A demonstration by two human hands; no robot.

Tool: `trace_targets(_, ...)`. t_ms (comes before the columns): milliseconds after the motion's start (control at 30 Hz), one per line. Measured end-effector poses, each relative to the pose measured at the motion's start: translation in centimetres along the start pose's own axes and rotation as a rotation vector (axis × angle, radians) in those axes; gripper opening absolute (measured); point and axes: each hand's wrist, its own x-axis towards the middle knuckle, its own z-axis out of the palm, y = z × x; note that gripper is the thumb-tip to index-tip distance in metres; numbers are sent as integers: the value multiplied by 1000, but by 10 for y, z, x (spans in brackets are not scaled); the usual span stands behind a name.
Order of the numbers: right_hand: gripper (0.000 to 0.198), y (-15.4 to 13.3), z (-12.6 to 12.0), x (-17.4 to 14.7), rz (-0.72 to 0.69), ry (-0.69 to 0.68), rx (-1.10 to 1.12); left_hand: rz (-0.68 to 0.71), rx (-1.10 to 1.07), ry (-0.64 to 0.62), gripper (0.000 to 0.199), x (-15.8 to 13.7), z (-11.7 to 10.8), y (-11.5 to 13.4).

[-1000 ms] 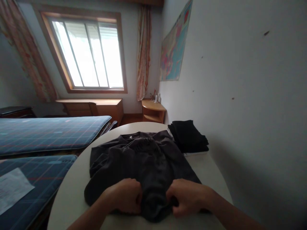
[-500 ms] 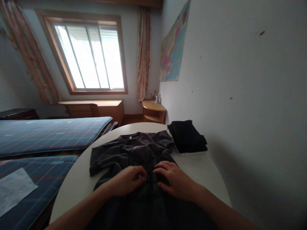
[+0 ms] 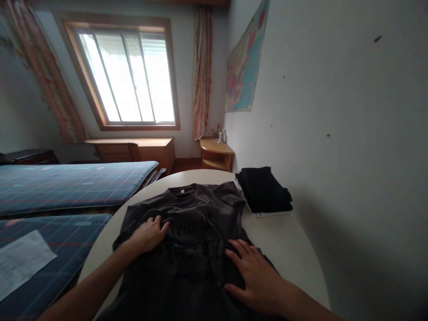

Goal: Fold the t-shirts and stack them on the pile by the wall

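A dark grey T-shirt (image 3: pixel 190 243) with black lettering lies spread over the round white table (image 3: pixel 160 183), its collar at the far side. My left hand (image 3: pixel 149 234) rests on the left of the chest, thumb apart from the fingers, beside wrinkled cloth. On the right side of the shirt, lower down, my right hand (image 3: pixel 250 272) lies with its fingers spread. Both hands are open and touch the fabric. The shirt's near end is dark and runs out of view at the bottom.
A folded stack of black clothes (image 3: pixel 264 189) with a white layer beneath sits at the table's right edge, close to the wall (image 3: pixel 361 178). Blue plaid mattresses (image 3: pixel 73 185) stand on the left, one bearing a paper sheet (image 3: pixel 25 263).
My hands have moved apart over the shirt: the left one went left and farther up, the right one right and nearer. The shirt's left sleeve has shifted and the chest wrinkles have changed.
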Motion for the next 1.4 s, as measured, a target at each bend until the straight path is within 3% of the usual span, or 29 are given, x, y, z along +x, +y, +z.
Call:
trace_targets(100, 53, -15, -12, 1, 46, 48, -30, -66, -19, -7, 71, 16, -9, 1)
trace_targets(200, 38, -21, -22, 27, 80, 179, -21, -210, -24, 7, 81, 37, -11, 13)
trace_targets(333, 51, -12, -25, 88, 55, 317, 45, -286, -18, 42, 85, 67, -7, 28)
trace_targets(433, 66, -2, -22, 137, 149, 254, 105, -283, 13, 55, 86, 88, -2, 30)
trace_targets(600, 79, 7, -15, 206, 378, 8, 201, -320, 21, 31, 87, 118, -2, 36)
trace_targets(800, 79, 29, -7, 260, 420, 38, 124, -390, -6, 70, 85, 153, -8, 49)
trace_targets(900, 78, 47, -5, 277, 398, 85, 83, -409, -12, 95, 85, 165, -3, 52)
trace_targets(1100, 70, 64, -3, 291, 341, 274, 55, -318, -138, 378, 66, 168, 17, 40)
trace_targets(1400, 48, 63, -3, 271, 261, 460, 84, -115, -171, 630, 44, 138, 23, 23)
